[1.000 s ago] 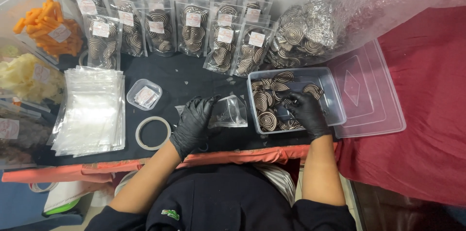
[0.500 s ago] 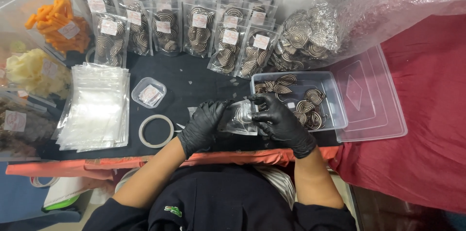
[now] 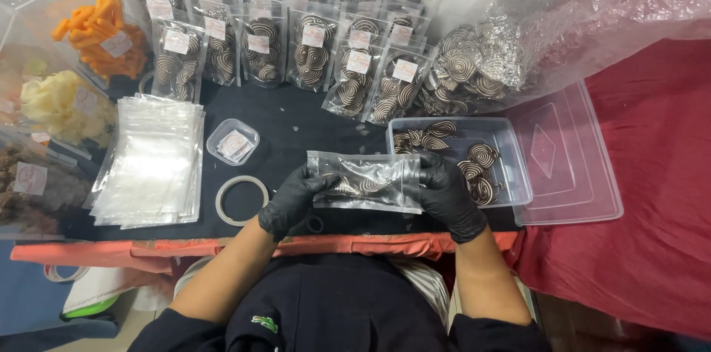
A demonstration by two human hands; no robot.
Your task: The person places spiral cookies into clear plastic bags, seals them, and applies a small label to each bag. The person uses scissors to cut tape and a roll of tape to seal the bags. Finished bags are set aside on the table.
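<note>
2 gloved hands hold 1 clear pouch [image 3: 368,183] of spiral cookies between them, its long axis running left to right above the near edge of the dark surface [image 3: 296,119]. The left hand [image 3: 295,198] pinches the left end, the right hand [image 3: 446,193] grips the right end; both are equally close. The clear tub [image 3: 518,174] of loose cookies sits just right, empty bags [image 3: 152,163] well left.

Glossy clear plastic pouch [image 3: 368,183]; matt black rubbery gloves; dark cloth tabletop [image 3: 296,119]
</note>
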